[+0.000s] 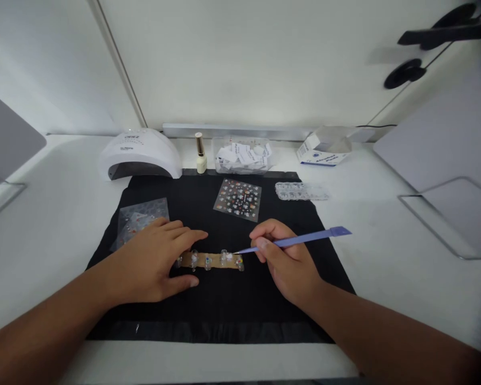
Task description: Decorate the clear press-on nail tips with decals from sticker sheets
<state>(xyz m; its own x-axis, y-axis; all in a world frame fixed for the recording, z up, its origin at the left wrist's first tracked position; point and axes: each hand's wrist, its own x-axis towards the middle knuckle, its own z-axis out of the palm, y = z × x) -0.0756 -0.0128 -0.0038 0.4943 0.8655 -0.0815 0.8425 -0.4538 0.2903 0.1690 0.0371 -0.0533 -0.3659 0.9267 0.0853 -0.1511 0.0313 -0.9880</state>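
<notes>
My right hand (291,262) has its fingers pinched closed on a thin lilac plastic stick (300,240), whose tip meets a clear nail tip on the tan strip (210,260). My left hand (154,262) lies flat, fingers spread, covering the strip's left end. Both rest on matte black cloth (224,305); the glossy sticker sheet (238,199) patterns are too small to read.

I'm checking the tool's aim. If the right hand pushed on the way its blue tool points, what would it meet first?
The right hand holds a blue tool aimed left and slightly down. Its tip is at the false nails on the tan strip, so those come first, probably; beyond lie the left hand fingers.
</notes>
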